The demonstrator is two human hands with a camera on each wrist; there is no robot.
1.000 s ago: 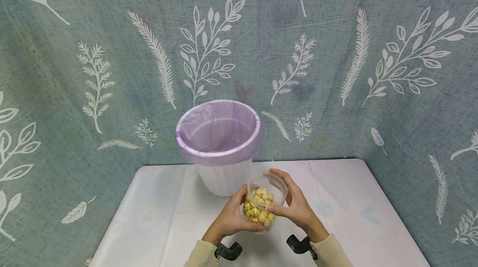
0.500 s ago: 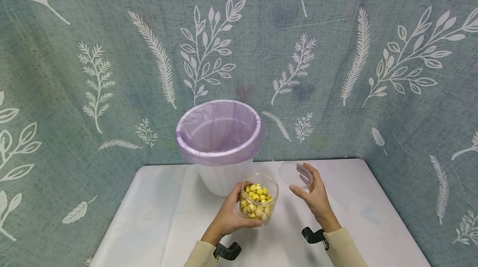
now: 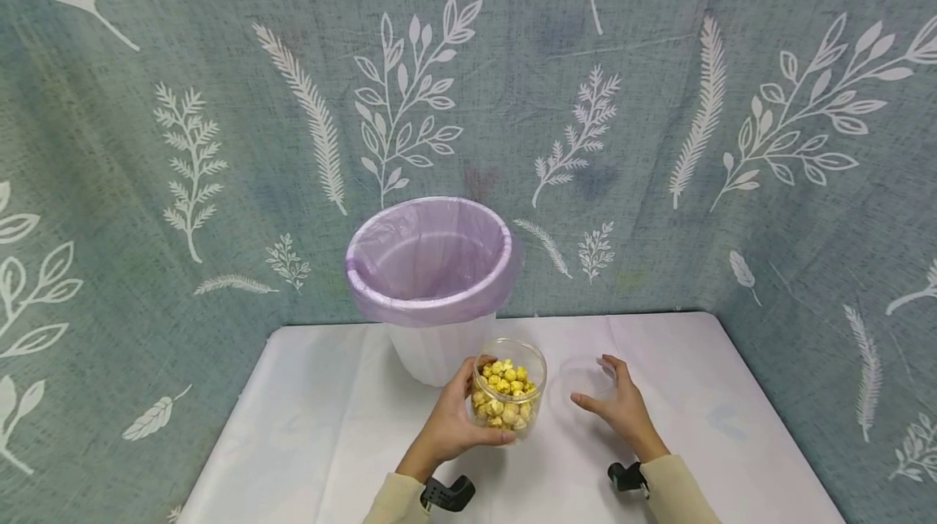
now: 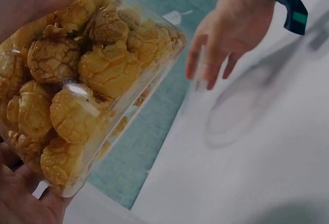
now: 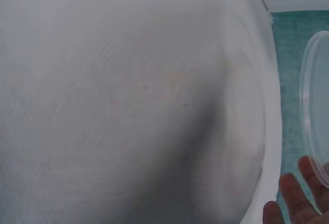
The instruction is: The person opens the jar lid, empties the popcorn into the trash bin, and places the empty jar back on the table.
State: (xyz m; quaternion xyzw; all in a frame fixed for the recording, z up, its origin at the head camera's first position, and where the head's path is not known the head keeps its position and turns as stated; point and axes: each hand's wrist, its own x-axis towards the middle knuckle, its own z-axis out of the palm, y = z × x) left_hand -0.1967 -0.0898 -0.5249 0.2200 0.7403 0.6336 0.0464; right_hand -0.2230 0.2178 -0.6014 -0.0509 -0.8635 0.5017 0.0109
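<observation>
In the head view my left hand [image 3: 448, 428] grips a clear plastic jar [image 3: 532, 412] from its left side, thumb in front and fingers behind. Yellow popcorn [image 3: 507, 377] partly fills the jar, whose top is uncovered and tips slightly toward me. To the right, my right hand [image 3: 624, 410] holds a transparent round lid [image 3: 584, 375] between thumb and fingers. The lid is faint against the white cloth. Its shadow in the left wrist view falls on the table, apart from the hand. The right wrist view catches only the lid's edge [image 5: 305, 100] and some fingertips [image 5: 292, 188].
A white bin [image 3: 432, 349] with a purple liner bag [image 3: 432, 310] folded over its rim stands behind the jar. White cloth covers the table [image 3: 315, 426]. A green leaf-patterned curtain [image 3: 505, 125] surrounds the back and sides. Both wrists carry black devices [image 3: 448, 494].
The right hand lifted the lid off the jar, carried it right, then lowered it toward the table. The left hand keeps the jar almost in place.
</observation>
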